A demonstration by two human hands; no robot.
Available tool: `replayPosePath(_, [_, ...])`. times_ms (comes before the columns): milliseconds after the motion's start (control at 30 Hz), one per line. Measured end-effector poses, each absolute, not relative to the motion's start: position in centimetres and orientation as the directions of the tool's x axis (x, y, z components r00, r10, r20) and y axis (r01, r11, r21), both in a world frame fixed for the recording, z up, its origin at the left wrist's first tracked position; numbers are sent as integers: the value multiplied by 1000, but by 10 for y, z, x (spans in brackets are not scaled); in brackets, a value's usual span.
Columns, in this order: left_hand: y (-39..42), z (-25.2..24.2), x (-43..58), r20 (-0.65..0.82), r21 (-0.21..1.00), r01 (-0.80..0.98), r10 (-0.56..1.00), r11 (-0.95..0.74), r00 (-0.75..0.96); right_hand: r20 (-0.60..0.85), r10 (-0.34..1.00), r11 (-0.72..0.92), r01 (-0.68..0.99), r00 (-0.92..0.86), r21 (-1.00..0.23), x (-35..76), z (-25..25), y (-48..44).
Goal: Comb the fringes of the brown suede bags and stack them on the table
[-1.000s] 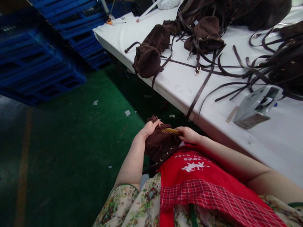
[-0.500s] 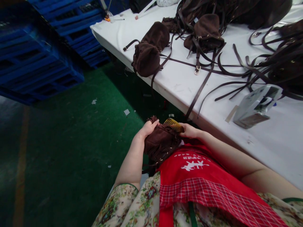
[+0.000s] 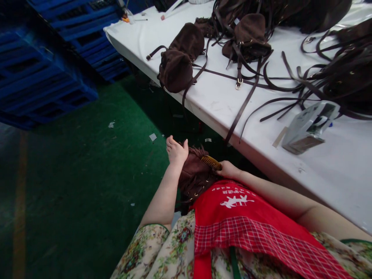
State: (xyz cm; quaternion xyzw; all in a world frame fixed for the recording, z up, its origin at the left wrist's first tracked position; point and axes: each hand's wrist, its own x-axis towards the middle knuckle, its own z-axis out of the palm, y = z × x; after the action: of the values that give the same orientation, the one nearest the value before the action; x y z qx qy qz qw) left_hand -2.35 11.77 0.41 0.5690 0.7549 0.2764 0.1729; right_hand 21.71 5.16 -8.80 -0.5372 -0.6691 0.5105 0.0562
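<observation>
One dark-brown, soft fabric bag (image 3: 194,176) sits just below centre in the head view, against the red, white-printed apron (image 3: 247,217). The right hand (image 3: 228,171) is clamped on a yellow, wide-toothed comb (image 3: 211,162) at the bag's dark-brown fringe (image 3: 198,151), while the left hand (image 3: 177,152), at the bag's left, holds nothing, its thumb and fingers apart. Other dark-brown bags (image 3: 252,29) lie upper right on a white table (image 3: 343,155).
</observation>
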Motion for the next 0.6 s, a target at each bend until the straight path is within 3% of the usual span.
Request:
replayPosePath(67, [118,21,-12,258,673,739,935,7,-244,-504,728,-106,650,-465,-753,222,-80,53])
replayPosePath(100, [120,25,-5,249,734,674,957,-85,-150,-514,691,-109,629,-509,-769,224,-74,54])
replayPosePath(167, [125,25,7,45,895,437,993,-91,113,-514,589,-139,549,-624,-824,229,-59,58])
replayPosePath(200, [128,20,12,-102,949,314,959,14,265,-503,537,-170,497,-677,-851,231,-52,60])
replayPosePath(267, [133,6,20,-349,937,179,786,300,511,-483,465,-256,410,-742,-875,234,-40,62])
replayPosePath(367, [135,-14,26,-485,857,205,601,473,636,-536,428,-406,375,-728,-833,237,-31,61])
replayPosePath(600, [130,-20,27,-421,893,415,646,173,637,-549,301,-502,361,-779,-786,249,-29,56])
